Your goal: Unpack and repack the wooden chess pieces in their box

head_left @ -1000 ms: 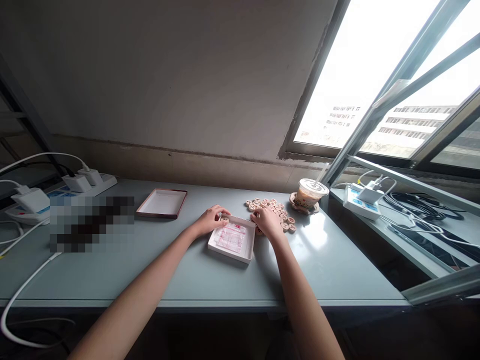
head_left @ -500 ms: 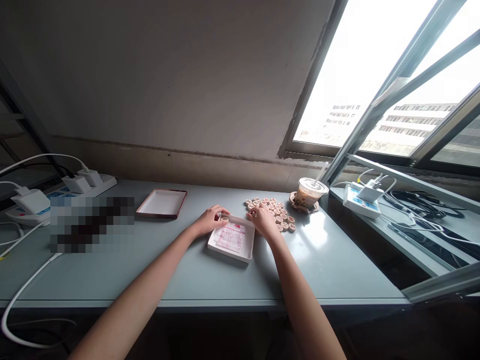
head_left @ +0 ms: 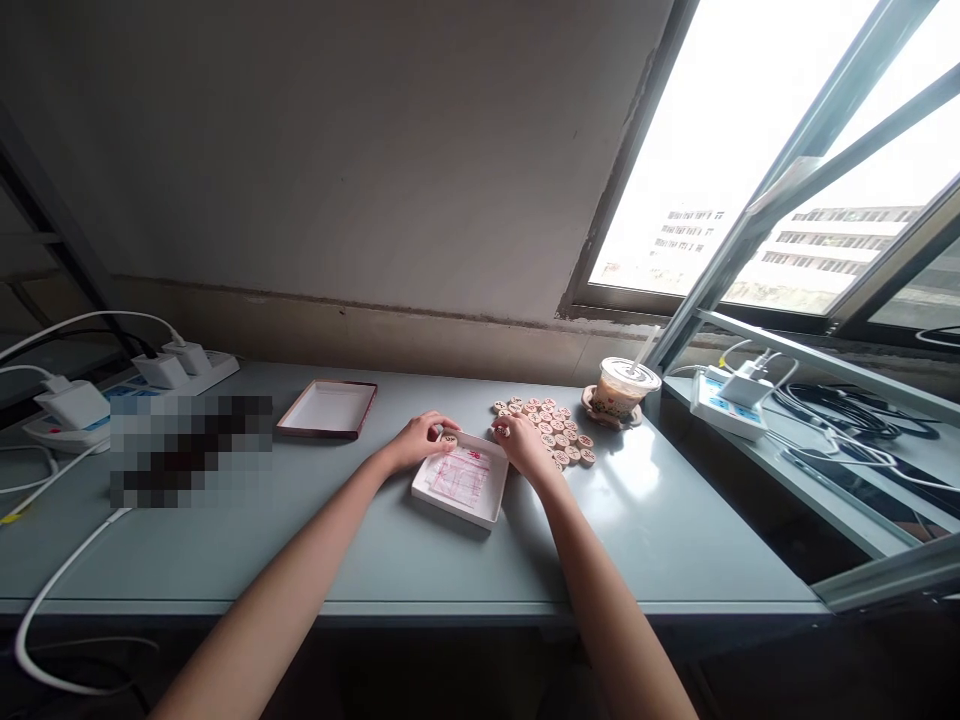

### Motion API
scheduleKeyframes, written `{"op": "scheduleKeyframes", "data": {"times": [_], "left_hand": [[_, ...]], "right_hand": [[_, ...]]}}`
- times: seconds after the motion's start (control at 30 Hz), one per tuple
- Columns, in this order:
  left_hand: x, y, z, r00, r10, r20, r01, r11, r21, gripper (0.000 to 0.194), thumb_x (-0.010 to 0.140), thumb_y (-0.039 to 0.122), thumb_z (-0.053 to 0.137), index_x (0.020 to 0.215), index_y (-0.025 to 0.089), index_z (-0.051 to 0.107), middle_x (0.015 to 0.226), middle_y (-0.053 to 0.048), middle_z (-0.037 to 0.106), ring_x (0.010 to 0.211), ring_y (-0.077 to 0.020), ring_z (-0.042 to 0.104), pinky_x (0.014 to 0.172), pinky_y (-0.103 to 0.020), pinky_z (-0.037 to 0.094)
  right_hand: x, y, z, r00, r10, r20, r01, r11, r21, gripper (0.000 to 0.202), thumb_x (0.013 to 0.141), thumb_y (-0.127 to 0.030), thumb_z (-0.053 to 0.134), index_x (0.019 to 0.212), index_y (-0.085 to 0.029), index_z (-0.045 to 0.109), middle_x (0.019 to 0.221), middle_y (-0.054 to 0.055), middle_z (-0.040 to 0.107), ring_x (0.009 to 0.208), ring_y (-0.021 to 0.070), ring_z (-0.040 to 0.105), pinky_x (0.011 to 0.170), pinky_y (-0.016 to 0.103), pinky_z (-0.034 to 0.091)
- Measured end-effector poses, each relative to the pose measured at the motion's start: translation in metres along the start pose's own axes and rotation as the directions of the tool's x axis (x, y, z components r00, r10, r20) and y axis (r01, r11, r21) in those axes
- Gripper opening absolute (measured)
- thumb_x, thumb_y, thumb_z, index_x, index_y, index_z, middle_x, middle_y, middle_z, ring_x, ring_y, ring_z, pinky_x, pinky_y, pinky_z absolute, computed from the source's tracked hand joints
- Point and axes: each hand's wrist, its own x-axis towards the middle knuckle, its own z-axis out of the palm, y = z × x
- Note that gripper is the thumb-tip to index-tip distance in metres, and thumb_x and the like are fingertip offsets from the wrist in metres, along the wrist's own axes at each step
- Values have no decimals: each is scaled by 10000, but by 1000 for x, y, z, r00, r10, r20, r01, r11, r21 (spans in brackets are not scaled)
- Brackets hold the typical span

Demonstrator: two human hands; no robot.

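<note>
A shallow white box (head_left: 452, 508) stands on the desk in front of me, with a folded sheet printed in red lines (head_left: 459, 474) inside. My left hand (head_left: 412, 443) grips the box at its far left corner, thumb inside and fingers outside. By that thumb, a round wooden Chinese chess piece (head_left: 448, 439) lies in the corner. Just past the box's far right corner, my right hand (head_left: 521, 445) pinches another chess piece (head_left: 501, 432) between its fingertips. Several more wooden chess pieces (head_left: 561, 425), marked with characters, lie spread beyond and right of that hand.
A dark-edged box lid (head_left: 328, 408) lies inside up at the back left. Behind the pieces, a lidded drink cup (head_left: 621, 390) with a straw stands on a brown coaster (head_left: 588, 402). Power strips with white plugs sit at left (head_left: 210, 372) and right (head_left: 727, 412). A blurred patch covers something at left.
The piece in my right fingertips now shows more clearly beside the box's far right corner. My left hand stays at the box corner. The whole view has shifted slightly.
</note>
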Motion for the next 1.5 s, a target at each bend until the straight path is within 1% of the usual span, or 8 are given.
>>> {"op": "scheduleKeyframes", "data": {"times": [0.2,0.37,0.6,0.83,1.1,1.2,1.3,1.5], "left_hand": [[-2,-18,-22,979,-49,-200,57,998,38,336,699,380,611,970,187,659,1032,-52,600,735,-147,520,723,-279,455],[-2,-26,-25,952,-67,-299,96,992,86,303,727,376,581,966,206,657,1006,-44,591,745,-149,519,704,-275,455],[4,-40,-19,941,-56,-334,58,998,-3,314,702,352,610,968,193,657,1052,-59,600,777,-155,548,745,-296,471],[17,-53,-21,950,-57,-306,46,998,-43,311,657,325,645,931,176,653,1015,-64,647,824,-183,595,776,-307,479],[15,-54,-24,949,21,-313,-2,998,62,316,713,398,634,947,187,659,1028,-69,636,877,-197,599,794,-309,472],[11,-49,-24,952,15,-305,13,996,88,327,722,420,635,958,194,652,1037,-61,629,853,-187,598,795,-304,468],[10,-45,-24,957,7,-289,28,993,119,319,735,426,624,956,197,647,1037,-57,621,852,-186,593,797,-302,467],[8,-39,-23,959,14,-283,31,987,155,277,773,384,590,988,214,636,1060,-51,577,919,-190,578,847,-304,456]], "right_hand": [[-3,1,0,1000,-9,-16,9,999,-50,261,875,-141,464,1069,-126,637,1100,117,584,960,178,554,802,233,391],[-2,0,0,998,-29,-55,24,995,-96,258,854,-120,479,1067,-125,625,1089,113,585,951,189,559,795,251,403],[4,-16,-4,948,-173,-267,202,976,83,195,890,-199,482,1028,-156,612,1019,68,597,836,129,581,765,228,426],[15,-69,10,908,-411,-81,416,908,52,153,895,-224,512,992,-172,619,972,58,631,781,129,588,698,219,408],[19,-76,30,923,-359,-137,355,933,-58,193,869,-214,556,1050,-154,534,1063,93,574,726,138,564,634,232,380],[20,-72,30,939,-333,-89,329,942,-62,69,879,-207,539,922,-158,562,950,68,609,723,139,561,678,240,364],[20,-71,30,938,-337,-76,331,940,-88,131,903,-221,503,809,-169,577,834,40,637,747,144,569,757,266,331],[16,-72,31,939,-327,-104,316,943,-106,190,922,-252,468,818,-185,612,840,26,676,782,147,592,768,287,285]]}}
